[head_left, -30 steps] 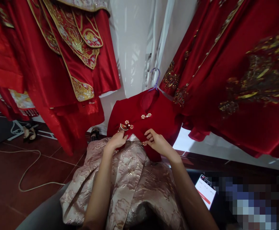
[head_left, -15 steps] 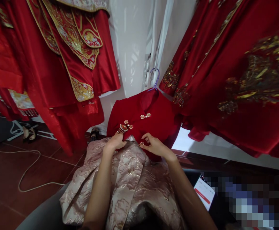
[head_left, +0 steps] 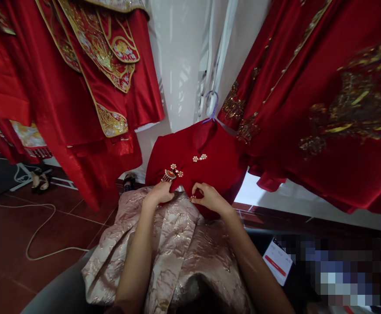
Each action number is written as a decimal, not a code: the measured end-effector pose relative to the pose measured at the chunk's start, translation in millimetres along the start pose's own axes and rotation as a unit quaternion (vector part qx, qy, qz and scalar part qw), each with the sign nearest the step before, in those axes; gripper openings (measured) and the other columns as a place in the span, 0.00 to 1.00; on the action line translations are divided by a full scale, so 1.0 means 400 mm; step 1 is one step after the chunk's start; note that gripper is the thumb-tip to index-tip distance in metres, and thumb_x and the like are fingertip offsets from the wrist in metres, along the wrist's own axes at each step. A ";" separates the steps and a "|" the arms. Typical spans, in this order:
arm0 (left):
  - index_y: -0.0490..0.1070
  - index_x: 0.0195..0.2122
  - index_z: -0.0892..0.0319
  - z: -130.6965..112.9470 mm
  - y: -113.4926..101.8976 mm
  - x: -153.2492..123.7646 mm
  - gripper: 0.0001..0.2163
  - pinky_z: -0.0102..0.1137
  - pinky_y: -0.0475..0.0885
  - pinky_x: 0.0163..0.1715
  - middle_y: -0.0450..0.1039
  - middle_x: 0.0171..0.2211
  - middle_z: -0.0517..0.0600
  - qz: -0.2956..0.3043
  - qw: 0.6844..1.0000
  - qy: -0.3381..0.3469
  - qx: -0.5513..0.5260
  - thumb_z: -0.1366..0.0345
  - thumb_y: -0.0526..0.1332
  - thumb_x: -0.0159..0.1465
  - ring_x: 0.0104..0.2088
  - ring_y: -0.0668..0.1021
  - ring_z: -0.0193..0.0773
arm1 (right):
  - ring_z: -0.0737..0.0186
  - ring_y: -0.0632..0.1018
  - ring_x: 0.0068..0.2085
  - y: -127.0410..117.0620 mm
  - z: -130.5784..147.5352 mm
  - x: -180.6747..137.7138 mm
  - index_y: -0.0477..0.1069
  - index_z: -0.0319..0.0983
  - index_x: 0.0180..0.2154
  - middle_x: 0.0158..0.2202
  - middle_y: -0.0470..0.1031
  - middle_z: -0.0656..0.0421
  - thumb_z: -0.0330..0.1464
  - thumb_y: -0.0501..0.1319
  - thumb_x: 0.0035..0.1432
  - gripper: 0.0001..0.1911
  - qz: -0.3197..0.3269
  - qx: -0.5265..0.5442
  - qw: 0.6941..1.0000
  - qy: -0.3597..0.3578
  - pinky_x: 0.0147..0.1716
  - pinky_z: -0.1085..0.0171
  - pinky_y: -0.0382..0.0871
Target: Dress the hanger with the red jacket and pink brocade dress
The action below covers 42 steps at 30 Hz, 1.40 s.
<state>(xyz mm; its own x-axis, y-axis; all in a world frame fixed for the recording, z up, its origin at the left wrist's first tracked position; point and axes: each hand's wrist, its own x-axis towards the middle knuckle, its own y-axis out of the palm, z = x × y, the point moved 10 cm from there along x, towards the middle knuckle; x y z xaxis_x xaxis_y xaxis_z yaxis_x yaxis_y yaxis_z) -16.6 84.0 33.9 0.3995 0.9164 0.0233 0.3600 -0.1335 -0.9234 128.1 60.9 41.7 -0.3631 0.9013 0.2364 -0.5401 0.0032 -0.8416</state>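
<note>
A red velvet dress [head_left: 174, 146] hangs on a purple hanger [head_left: 214, 106] in front of me, its lower part near a pink-gold brocade garment [head_left: 177, 226]. My left hand [head_left: 158, 193] is closed on the edge of the red dress's front, just below a fan-shaped brooch [head_left: 168, 175] with dangling beads. My right hand [head_left: 208, 198] pinches a small flower-shaped button [head_left: 192, 198] between thumb and forefinger at the other edge. Higher up, near the collar, is a pair of flower buttons [head_left: 199, 158]. Between the hands the front gapes, showing a little white.
Red gowns with gold embroidery [head_left: 112, 117] hang to the left, and a sequined red gown [head_left: 334, 170] hangs to the right. A lit phone [head_left: 277, 261] lies at lower right. Black shoes [head_left: 40, 181] and a pale cable [head_left: 30, 244] are on the tiled floor.
My right thumb and forefinger have come together on the flower button. My left hand stays on the dress edge, with slightly more of the fan brooch showing.
</note>
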 end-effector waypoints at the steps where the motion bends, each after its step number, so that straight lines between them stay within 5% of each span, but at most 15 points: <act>1: 0.71 0.40 0.61 -0.015 -0.005 -0.002 0.12 0.29 0.68 0.39 0.75 0.41 0.56 -0.004 1.000 0.027 -0.010 0.67 0.56 0.55 0.39 0.77 0.42 | 0.64 0.71 0.33 0.003 -0.005 0.001 0.68 0.41 0.33 0.31 0.68 0.61 0.33 0.65 0.46 0.10 -0.001 -0.003 1.000 0.003 0.34 0.65 0.63; 4: 0.71 0.38 0.60 -0.046 -0.010 -0.010 0.11 0.28 0.68 0.38 0.76 0.40 0.53 -0.001 0.996 0.078 -0.042 0.68 0.56 0.54 0.37 0.77 0.40 | 0.63 0.71 0.32 0.013 -0.017 0.002 0.68 0.41 0.32 0.31 0.67 0.61 0.33 0.67 0.44 0.12 0.002 -0.006 1.000 0.008 0.34 0.65 0.63; 9: 0.71 0.34 0.60 -0.047 0.006 -0.007 0.08 0.27 0.68 0.34 0.76 0.34 0.50 0.026 0.995 0.060 -0.072 0.66 0.59 0.52 0.33 0.76 0.38 | 0.63 0.70 0.32 0.020 -0.027 0.004 0.68 0.41 0.29 0.31 0.65 0.60 0.36 0.68 0.45 0.11 0.003 0.005 1.000 0.010 0.34 0.64 0.63; 13: 0.71 0.31 0.59 -0.030 0.008 -0.010 0.15 0.27 0.66 0.29 0.74 0.28 0.48 0.027 0.994 0.027 -0.102 0.52 0.62 0.52 0.30 0.74 0.37 | 0.60 0.70 0.37 -0.015 -0.020 0.002 0.70 0.41 0.28 0.33 0.64 0.59 0.38 0.69 0.43 0.12 -0.032 0.003 0.999 -0.007 0.39 0.62 0.64; 17: 0.69 0.29 0.61 -0.014 0.008 -0.006 0.23 0.28 0.66 0.29 0.73 0.26 0.50 0.014 0.992 0.015 -0.122 0.43 0.53 0.57 0.28 0.74 0.38 | 0.59 0.69 0.40 -0.086 -0.002 -0.011 0.70 0.42 0.27 0.34 0.64 0.57 0.39 0.69 0.44 0.12 -0.088 -0.001 0.996 -0.021 0.41 0.60 0.64; 22: 0.67 0.43 0.62 0.014 -0.010 0.016 0.15 0.28 0.68 0.37 0.74 0.36 0.52 -0.060 0.988 0.006 -0.140 0.59 0.47 0.64 0.35 0.76 0.36 | 0.67 0.67 0.28 -0.129 0.041 -0.029 0.68 0.40 0.28 0.29 0.65 0.61 0.43 0.67 0.46 0.14 -0.077 0.087 0.993 -0.028 0.29 0.66 0.63; 27: 0.68 0.38 0.60 -0.003 0.015 0.030 0.12 0.26 0.68 0.35 0.74 0.35 0.49 -0.038 0.992 0.069 -0.095 0.75 0.54 0.53 0.32 0.74 0.33 | 0.69 0.70 0.27 -0.094 0.081 -0.034 0.66 0.39 0.29 0.25 0.68 0.63 0.43 0.66 0.45 0.17 0.000 0.235 0.972 -0.010 0.25 0.68 0.63; 42: 0.72 0.31 0.60 0.020 0.004 0.041 0.09 0.25 0.68 0.34 0.76 0.30 0.48 -0.086 0.994 0.031 -0.052 0.73 0.58 0.49 0.31 0.76 0.35 | 0.66 0.72 0.33 -0.063 0.131 -0.024 0.71 0.40 0.34 0.31 0.73 0.60 0.40 0.61 0.53 0.11 0.027 0.252 0.966 -0.048 0.30 0.67 0.66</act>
<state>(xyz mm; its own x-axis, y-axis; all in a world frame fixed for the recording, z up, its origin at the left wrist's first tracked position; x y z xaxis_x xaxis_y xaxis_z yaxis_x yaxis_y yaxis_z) -16.4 101.9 29.8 0.3739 0.9046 0.2046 0.5112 -0.0169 -0.8593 105.2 29.3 86.0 -0.4562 0.8499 0.2638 -0.8109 -0.2750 -0.5165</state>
